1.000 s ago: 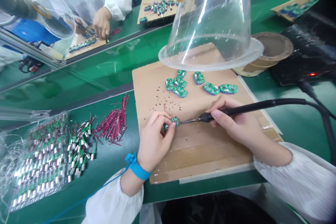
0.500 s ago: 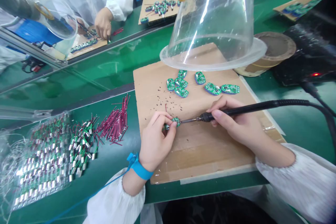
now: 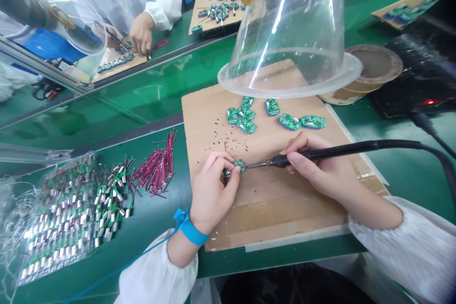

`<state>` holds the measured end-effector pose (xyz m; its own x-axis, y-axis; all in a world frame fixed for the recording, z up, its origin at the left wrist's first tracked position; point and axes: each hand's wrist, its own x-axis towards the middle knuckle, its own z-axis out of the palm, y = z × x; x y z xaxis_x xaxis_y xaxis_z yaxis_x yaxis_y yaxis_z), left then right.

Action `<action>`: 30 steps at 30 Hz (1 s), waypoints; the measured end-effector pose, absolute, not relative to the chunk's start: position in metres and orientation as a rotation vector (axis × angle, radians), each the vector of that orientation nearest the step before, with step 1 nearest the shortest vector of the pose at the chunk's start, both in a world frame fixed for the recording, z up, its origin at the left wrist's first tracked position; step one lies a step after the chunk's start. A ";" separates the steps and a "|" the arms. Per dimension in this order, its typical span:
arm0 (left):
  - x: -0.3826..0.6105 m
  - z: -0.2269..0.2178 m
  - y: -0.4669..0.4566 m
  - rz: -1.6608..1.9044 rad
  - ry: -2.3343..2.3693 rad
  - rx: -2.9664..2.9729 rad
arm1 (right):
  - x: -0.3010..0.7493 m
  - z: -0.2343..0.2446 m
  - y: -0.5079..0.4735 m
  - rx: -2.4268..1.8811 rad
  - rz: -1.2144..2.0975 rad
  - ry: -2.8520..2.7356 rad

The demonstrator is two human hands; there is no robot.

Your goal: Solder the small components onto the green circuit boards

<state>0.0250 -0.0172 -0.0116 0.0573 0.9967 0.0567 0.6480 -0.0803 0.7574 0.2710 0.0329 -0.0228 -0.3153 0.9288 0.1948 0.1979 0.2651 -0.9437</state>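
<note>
My left hand [image 3: 214,189], with a blue strap at its wrist, pinches a small green circuit board [image 3: 239,166] against the cardboard sheet [image 3: 285,209]. Fingers hide part of that board, and a short red wire rises just behind it. In my right hand [image 3: 317,166] is a black soldering iron [image 3: 329,150], held like a pen. Its metal tip points left and meets the board's right edge. Farther back on the cardboard lie several more green circuit boards [image 3: 246,126], among dark specks.
A clear plastic funnel hood [image 3: 290,42] hangs over the cardboard's back. Red wires [image 3: 156,168] and metal-ended green-wired parts [image 3: 112,199] lie at left. A round tub [image 3: 372,69] and a black box with a red light [image 3: 420,76] stand right. Beyond the divider, a co-worker's hand [image 3: 141,33] works.
Both hands, the soldering iron and the circuit board keep almost the same position. The whole view shifts very slightly.
</note>
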 end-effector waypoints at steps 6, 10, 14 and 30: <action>0.025 -0.011 -0.017 0.797 1.639 1.783 | 0.272 -0.023 0.032 -1.043 1.113 -1.715; 0.025 -0.011 -0.017 0.804 1.627 1.778 | 0.272 -0.021 0.031 -1.043 1.126 -1.662; 0.023 -0.010 -0.016 0.793 1.620 1.771 | 0.271 -0.019 0.031 -1.095 1.123 -1.558; 0.025 -0.012 -0.016 0.819 1.638 1.761 | 0.270 -0.022 0.033 -1.068 1.131 -1.700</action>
